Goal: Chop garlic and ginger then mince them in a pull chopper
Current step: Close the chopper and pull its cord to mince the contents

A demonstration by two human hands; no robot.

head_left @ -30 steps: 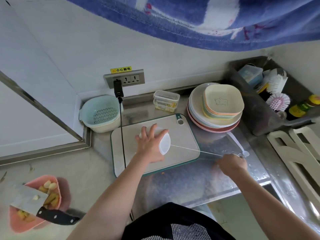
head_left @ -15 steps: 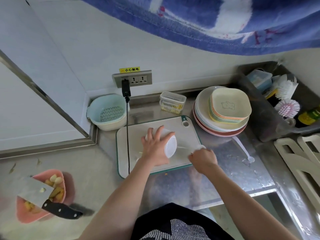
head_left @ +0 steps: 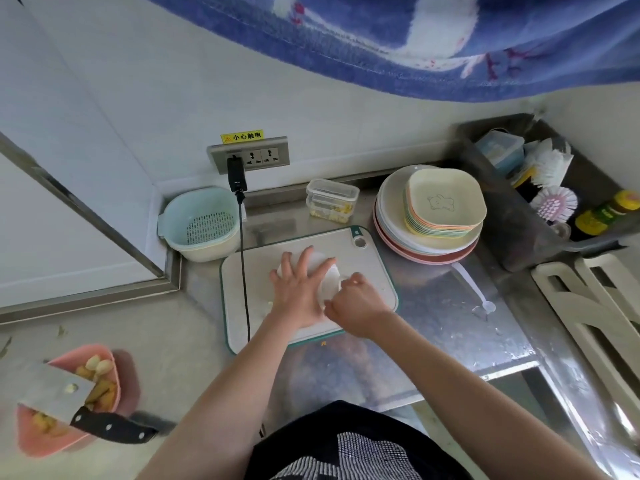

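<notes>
The chopper (head_left: 327, 277) lies on its side on the board (head_left: 374, 271). The left hand (head_left: 299, 289) spreads flat over it, fingers straight, pressing down. The right hand (head_left: 356, 301) curls at its lid, apparently pinching the pull handle. Best to pull straight, fast and level, keeping the left hand's weight on so nothing skids.

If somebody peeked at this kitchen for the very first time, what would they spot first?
Probably the two hands in the middle: the left hand presses down on a white pull chopper on the cutting board, with the right hand curled right beside it. Next, the big cleaver lying across a pink bowl at the bottom left.
</notes>
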